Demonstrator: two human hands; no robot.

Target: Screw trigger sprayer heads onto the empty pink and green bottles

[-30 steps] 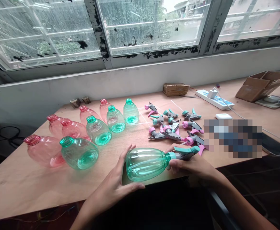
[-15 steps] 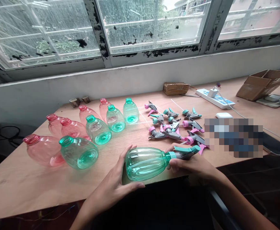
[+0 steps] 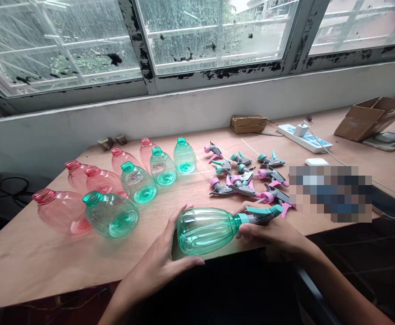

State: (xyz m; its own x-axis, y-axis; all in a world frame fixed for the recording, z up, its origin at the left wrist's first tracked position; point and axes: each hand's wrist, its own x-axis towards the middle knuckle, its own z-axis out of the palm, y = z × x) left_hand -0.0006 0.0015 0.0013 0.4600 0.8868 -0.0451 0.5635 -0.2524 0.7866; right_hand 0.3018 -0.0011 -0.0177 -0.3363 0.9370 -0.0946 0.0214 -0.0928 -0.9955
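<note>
- Since the earlier frame, only the camera view has shifted, very slightly; both hands and the held bottle match their former pose.
- Left hand (image 3: 165,246): grip partly open, thumb and fingers spread around the base end of the green spray bottle (image 3: 204,231), thumb on the near side.
- Right hand (image 3: 268,232): grip closed around the neck end of the same bottle, thumb at the teal collar (image 3: 243,219); some fingers are hidden behind.
- Bottle position: lying sideways between the hands, at the front edge of the wooden surface (image 3: 157,216). Its gray and teal spray head (image 3: 263,214) is fitted and points right; a tube shows inside.
- Beyond the hands: loose spray heads (image 3: 243,186), gray with pink or teal collars, lying in a group with thin tubes.
- To the left: four green bottles (image 3: 111,216) and five pink bottles (image 3: 62,212), open-necked, standing close together.
- Right of the spray heads: a pixelated patch, a white case (image 3: 316,162) behind it and a dark phone (image 3: 392,201) beside it.
- Further back: a brown packet (image 3: 249,124), a white power strip (image 3: 305,140) with a plug (image 3: 300,129) seated in it, and an open cardboard box (image 3: 361,122).
- Behind the pink bottles, near the wall (image 3: 170,110): two small blocks (image 3: 105,144).
- Above the wall: windows (image 3: 214,40), frames with worn paint.
</note>
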